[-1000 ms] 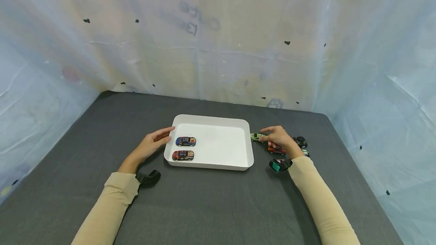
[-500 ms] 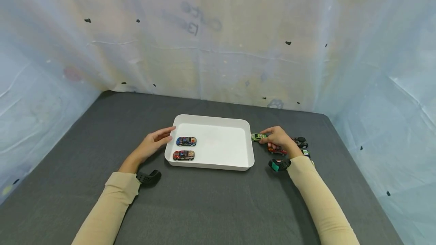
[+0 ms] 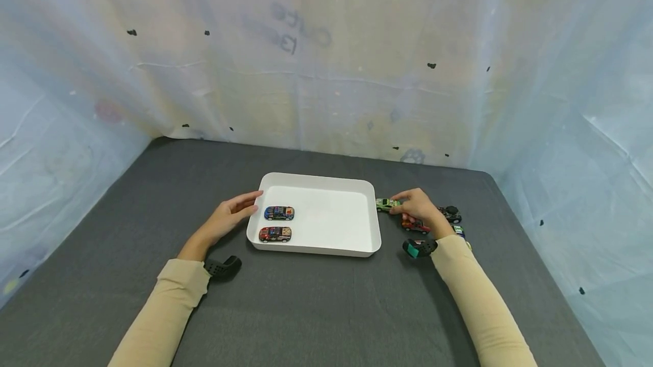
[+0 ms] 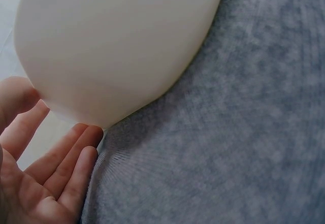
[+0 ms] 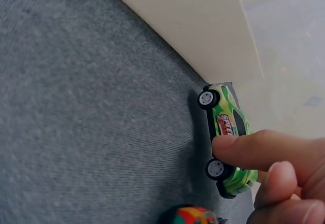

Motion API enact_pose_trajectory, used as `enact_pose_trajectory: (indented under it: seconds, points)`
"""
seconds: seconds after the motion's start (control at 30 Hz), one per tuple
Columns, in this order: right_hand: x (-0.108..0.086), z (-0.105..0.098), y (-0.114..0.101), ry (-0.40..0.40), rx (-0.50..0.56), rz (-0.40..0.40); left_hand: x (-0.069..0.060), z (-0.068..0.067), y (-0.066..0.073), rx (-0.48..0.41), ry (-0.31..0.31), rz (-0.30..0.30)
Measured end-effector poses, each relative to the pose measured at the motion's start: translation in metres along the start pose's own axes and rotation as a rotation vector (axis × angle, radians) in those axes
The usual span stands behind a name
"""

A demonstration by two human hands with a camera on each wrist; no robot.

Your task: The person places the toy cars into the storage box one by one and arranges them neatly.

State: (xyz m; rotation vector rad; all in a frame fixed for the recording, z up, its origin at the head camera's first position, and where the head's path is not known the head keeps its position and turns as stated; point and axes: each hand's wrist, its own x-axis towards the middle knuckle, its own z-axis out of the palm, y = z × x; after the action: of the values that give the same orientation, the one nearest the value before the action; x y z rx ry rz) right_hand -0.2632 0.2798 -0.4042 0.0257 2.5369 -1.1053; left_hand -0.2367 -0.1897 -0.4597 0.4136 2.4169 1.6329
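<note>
In the head view, my left hand [image 3: 224, 219] rests its fairly straight fingers against the left side of a white tray [image 3: 336, 185]. The left wrist view shows the fingertips [image 4: 91, 132] touching the tray's outer wall. My right hand [image 3: 415, 206] pinches a green toy car [image 5: 223, 117] between thumb and fingers, just outside the tray's right wall. That car's wheels appear to be at the cloth, its front end by the tray. A blue toy car [image 3: 279, 213] and a red-and-black toy car [image 3: 275, 234] stand inside the tray, at its left.
Beside and under my right wrist are more toys: a red-orange car [image 3: 416, 226], a black big-wheeled car [image 3: 450, 214] and a partly hidden white-and-green one [image 3: 458, 231]. A dark grey cloth [image 3: 306, 310] covers the table. Pale plastic sheeting [image 3: 326, 89] hangs behind.
</note>
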Motion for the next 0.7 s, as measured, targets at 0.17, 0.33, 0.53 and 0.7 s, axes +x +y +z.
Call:
enact_pose_trajectory:
  seconds: [0.17, 0.33, 0.53, 0.7]
  points:
    - [-0.002, -0.004, -0.004, 0.021, 0.015, 0.008, 0.0, 0.0, 0.0, -0.003, -0.004, 0.002]
    - [0.0, -0.01, -0.01, 0.024, 0.002, 0.021, 0.001, 0.0, -0.001, -0.006, -0.002, 0.006]
    - [-0.001, -0.016, -0.019, 0.027, -0.02, 0.004, 0.0, 0.0, 0.0, -0.001, -0.002, -0.003]
    - [-0.002, -0.021, -0.026, 0.039, -0.025, -0.018, 0.001, 0.0, -0.001, -0.003, 0.002, -0.001]
